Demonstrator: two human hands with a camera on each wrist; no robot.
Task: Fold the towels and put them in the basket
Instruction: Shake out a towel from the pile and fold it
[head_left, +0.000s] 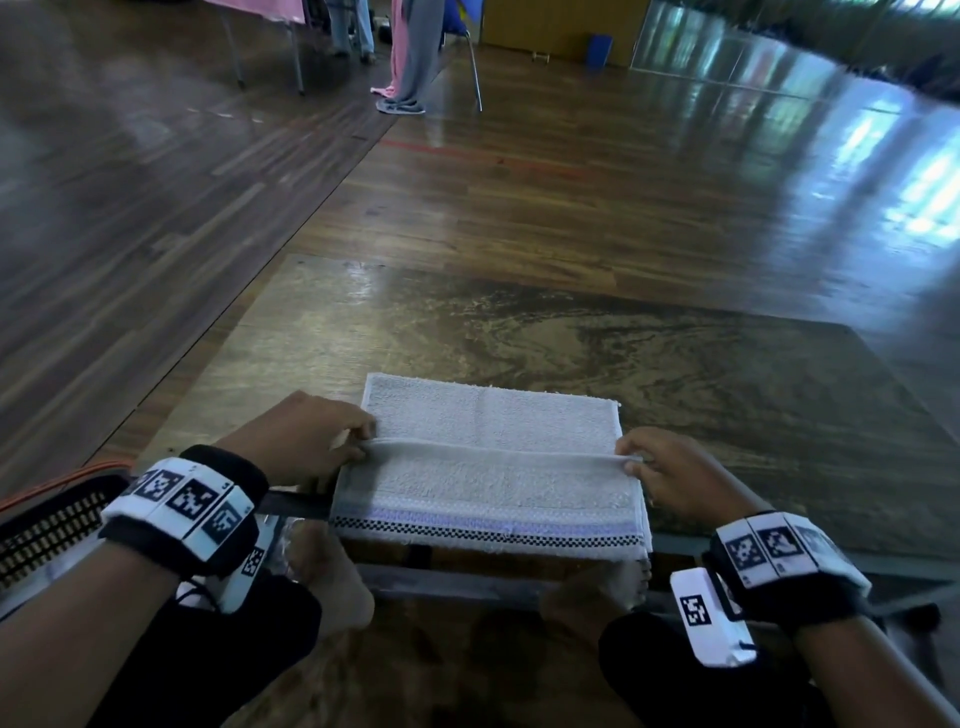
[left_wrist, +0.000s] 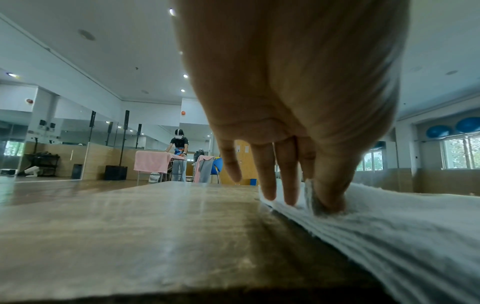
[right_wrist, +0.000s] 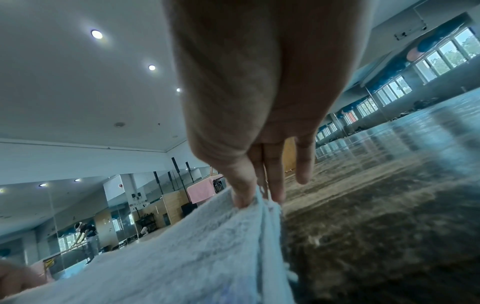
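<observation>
Your table (head_left: 675, 353) is a flat slab of glossy, swirled wood grain. At its near edge lies the towel (head_left: 488, 415), pale terry, rectangular, with a checked border. Your left hand (head_left: 306, 441) and right hand (head_left: 675, 478) each pinch an end of its raised fold.

I'm looking out over a big hall with a glossy dark wood floor (head_left: 571, 197) that picks up window glare. The ceiling (left_wrist: 103, 61) is white with small round spotlights, and mirror panels (left_wrist: 39, 131) line the far wall. There's a table draped in pink cloth (left_wrist: 152, 161), a blue chair (left_wrist: 217, 165) next to it, and windows (right_wrist: 436, 61) running down the right side.
</observation>
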